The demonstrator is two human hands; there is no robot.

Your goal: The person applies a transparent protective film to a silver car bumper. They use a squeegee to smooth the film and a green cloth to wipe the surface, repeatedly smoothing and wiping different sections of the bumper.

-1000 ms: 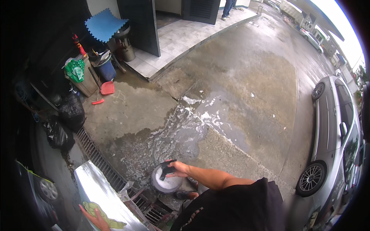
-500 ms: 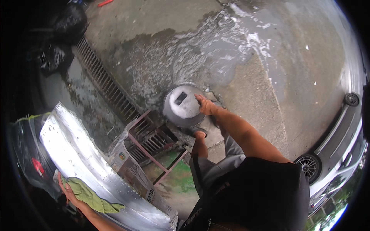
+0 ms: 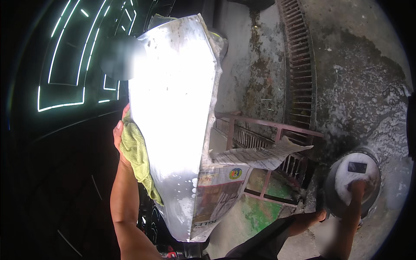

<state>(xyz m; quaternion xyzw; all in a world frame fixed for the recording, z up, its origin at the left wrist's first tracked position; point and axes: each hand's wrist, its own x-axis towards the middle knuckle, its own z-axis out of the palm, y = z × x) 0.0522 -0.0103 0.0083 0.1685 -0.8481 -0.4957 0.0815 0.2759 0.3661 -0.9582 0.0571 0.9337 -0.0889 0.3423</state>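
My left hand (image 3: pixel 118 137) is at the left edge of a large, shiny silver panel (image 3: pixel 177 125). A green cloth (image 3: pixel 138 158) is in its grip and hangs down along that edge; some fingers are hidden. Far to the right, my right hand (image 3: pixel 357 187) reaches down into white foam (image 3: pixel 346 177) in a dark round bucket (image 3: pixel 330 190), so its fingers are hidden. On the foam lies a dark rectangular piece (image 3: pixel 357 167), close to that hand. Water drops show on the panel's lower part, and glare washes out its middle.
Newspaper (image 3: pixel 221 190) covers the panel's right side. Beyond it stands a pinkish metal frame (image 3: pixel 264 122) beside a drain grate (image 3: pixel 299 65). Wet, foamy concrete (image 3: pixel 342 95) surrounds the bucket. A dark glossy surface with reflected light strips (image 3: pixel 63 105) is at left.
The view has swung left, so the panel is now central and the bucket at far right. My right hand has gone deeper into the foam. My left hand still has the green cloth.
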